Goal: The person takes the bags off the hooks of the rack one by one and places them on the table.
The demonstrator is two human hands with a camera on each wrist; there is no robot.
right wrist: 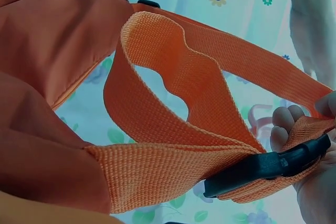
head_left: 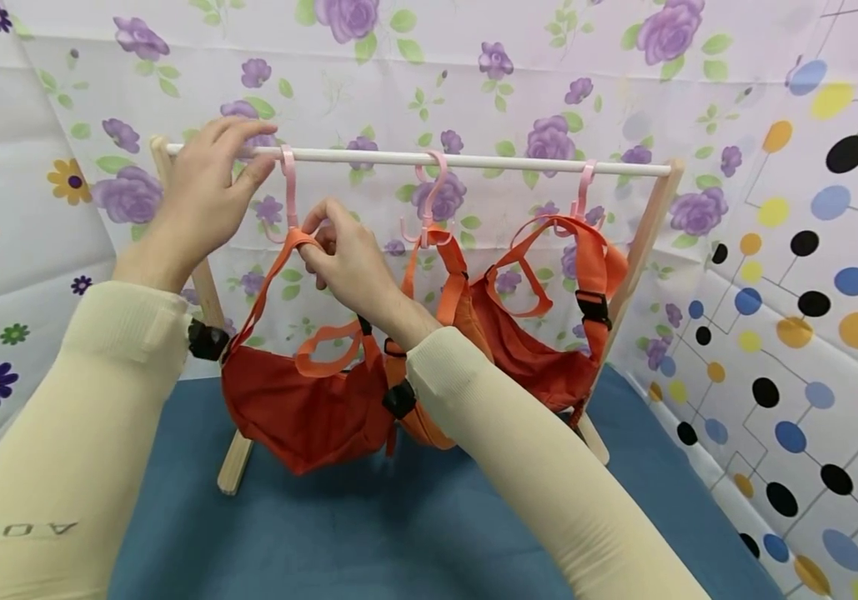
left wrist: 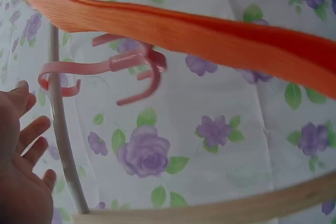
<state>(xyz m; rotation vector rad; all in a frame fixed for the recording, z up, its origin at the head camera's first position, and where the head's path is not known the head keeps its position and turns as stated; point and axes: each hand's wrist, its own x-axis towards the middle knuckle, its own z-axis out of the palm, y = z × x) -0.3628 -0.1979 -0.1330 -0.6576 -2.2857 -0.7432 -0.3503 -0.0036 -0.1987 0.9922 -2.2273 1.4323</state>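
Note:
My right hand point(head_left: 353, 271) pinches the orange strap point(head_left: 259, 292) of the leftmost red waist bag point(head_left: 293, 408), holding it up beside the lower prongs of a pink hook point(head_left: 289, 183). Whether the strap sits on a prong, I cannot tell. That hook hangs on a white rod point(head_left: 368, 156). Near the hook's top is my left hand point(head_left: 207, 187); in the left wrist view its fingers point(left wrist: 35, 129) are spread and relaxed, with nothing held. A black buckle point(right wrist: 268, 166) on the strap shows close to my right hand in the right wrist view.
On the same rod, an orange bag point(head_left: 429, 417) hangs from a middle pink hook point(head_left: 434, 192), and another red bag point(head_left: 534, 358) from a right hook point(head_left: 584, 187). Wooden legs point(head_left: 646, 233) hold the rod over a blue cloth point(head_left: 338, 542). Patterned sheets surround the stand.

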